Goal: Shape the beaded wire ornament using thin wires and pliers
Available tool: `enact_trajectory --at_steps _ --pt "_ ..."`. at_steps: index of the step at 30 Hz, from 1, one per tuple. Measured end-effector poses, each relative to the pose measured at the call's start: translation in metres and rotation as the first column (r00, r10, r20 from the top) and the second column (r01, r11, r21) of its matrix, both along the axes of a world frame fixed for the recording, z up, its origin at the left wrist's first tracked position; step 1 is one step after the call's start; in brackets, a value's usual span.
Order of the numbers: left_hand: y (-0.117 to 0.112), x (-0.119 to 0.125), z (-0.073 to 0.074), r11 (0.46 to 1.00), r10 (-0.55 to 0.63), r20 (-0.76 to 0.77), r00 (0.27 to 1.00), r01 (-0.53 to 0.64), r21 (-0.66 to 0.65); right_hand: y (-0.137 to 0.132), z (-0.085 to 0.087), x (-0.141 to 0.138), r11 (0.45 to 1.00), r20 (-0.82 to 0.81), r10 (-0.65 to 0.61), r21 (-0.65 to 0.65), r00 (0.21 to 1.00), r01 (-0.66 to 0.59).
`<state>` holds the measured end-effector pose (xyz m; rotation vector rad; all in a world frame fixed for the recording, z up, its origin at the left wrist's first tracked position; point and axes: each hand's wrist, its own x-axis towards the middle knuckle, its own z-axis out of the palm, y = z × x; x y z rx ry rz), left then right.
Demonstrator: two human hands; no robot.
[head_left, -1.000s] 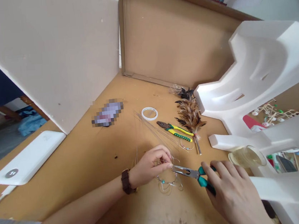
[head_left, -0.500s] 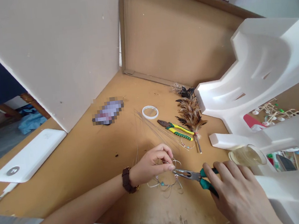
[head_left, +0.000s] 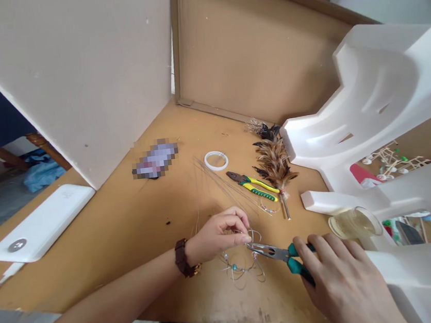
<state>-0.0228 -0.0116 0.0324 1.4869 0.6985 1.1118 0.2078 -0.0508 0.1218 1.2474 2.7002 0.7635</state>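
My left hand (head_left: 218, 234), with a dark watch on its wrist, pinches a tangle of thin wire with small beads (head_left: 241, 267) just above the brown table (head_left: 137, 227). My right hand (head_left: 346, 281) grips the green handles of long-nose pliers (head_left: 278, 254). The pliers' jaws point left and meet the wire right at my left fingertips. Several straight thin wires (head_left: 222, 189) fan out on the table behind my left hand.
Yellow-green pliers (head_left: 252, 184), a white tape ring (head_left: 216, 160) and a brown feather bundle (head_left: 275, 164) lie beyond my hands. White foam blocks (head_left: 381, 111) and a glass cup (head_left: 355, 223) crowd the right. A white power bank (head_left: 39, 225) and foam board (head_left: 74, 79) stand left.
Both hands stay in nearly the same place; the beaded wire loop under my left fingers has shifted a little as the pliers work at it.
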Motion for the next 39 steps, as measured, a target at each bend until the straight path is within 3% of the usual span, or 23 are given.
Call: enact_trajectory --at_steps 15,18,26,32,39 --pt "-0.002 0.005 -0.007 0.999 -0.023 0.055 0.998 0.026 -0.047 -0.005 -0.012 0.009 0.987 -0.151 -0.088 -0.15 0.985 0.065" --pt "-0.003 0.007 -0.008 0.997 -0.022 0.055 0.998 0.026 -0.067 -0.005 -0.01 0.006 0.99 -0.124 -0.093 -0.119 0.988 0.078" --pt "-0.005 0.011 -0.013 0.956 -0.047 0.082 0.996 0.068 -0.285 -0.008 -0.003 -0.003 0.997 -0.012 -0.078 0.021 0.997 0.078" --pt "-0.004 0.012 -0.017 0.949 -0.009 0.05 0.999 0.024 -0.313 -0.008 -0.002 -0.007 0.997 0.043 -0.08 0.012 0.996 0.079" --pt "-0.005 0.012 -0.017 0.923 -0.04 0.049 0.998 0.055 -0.382 -0.009 -0.001 -0.008 0.996 0.063 -0.084 0.023 0.994 0.083"
